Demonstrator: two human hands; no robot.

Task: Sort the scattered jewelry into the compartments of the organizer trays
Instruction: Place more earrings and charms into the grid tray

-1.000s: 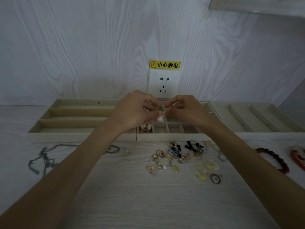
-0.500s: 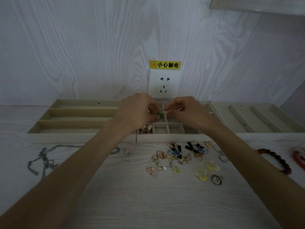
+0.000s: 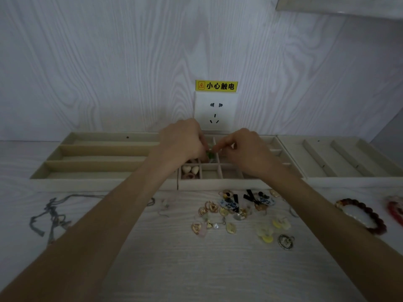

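Over the middle tray: both hands meet above its far cells, fingertips together.
Left hand: fingers curled, pinching a small green piece against the right hand's fingertips.
Right hand: thumb and forefinger pinch the same green piece from the other side; the piece is too small to name.
Green piece: held just above the grid tray, near its middle cells; whether it touches a divider I cannot tell.
Trays: three, side by side along the wall, edges touching. Long tray on the left has three lengthwise slots. Grid tray sits in the middle. Ridged tray on the right has three raised bars.
Filled cell: the near-left cell of the grid tray holds two pale hearts and a pink ring-like piece.
Loose pieces: a cluster of small earrings and charms on the table just near of the grid tray; too many and too tangled to count surely.
Grey chain: one, near left, well apart from the cluster.
Bracelets: a dark red bracelet and a bright red bracelet at the right edge.
Table: pale wood grain.
Wall: pale wood grain, with a socket under a yellow label.
Arms: both forearms cross the table's near half, flanking the cluster.
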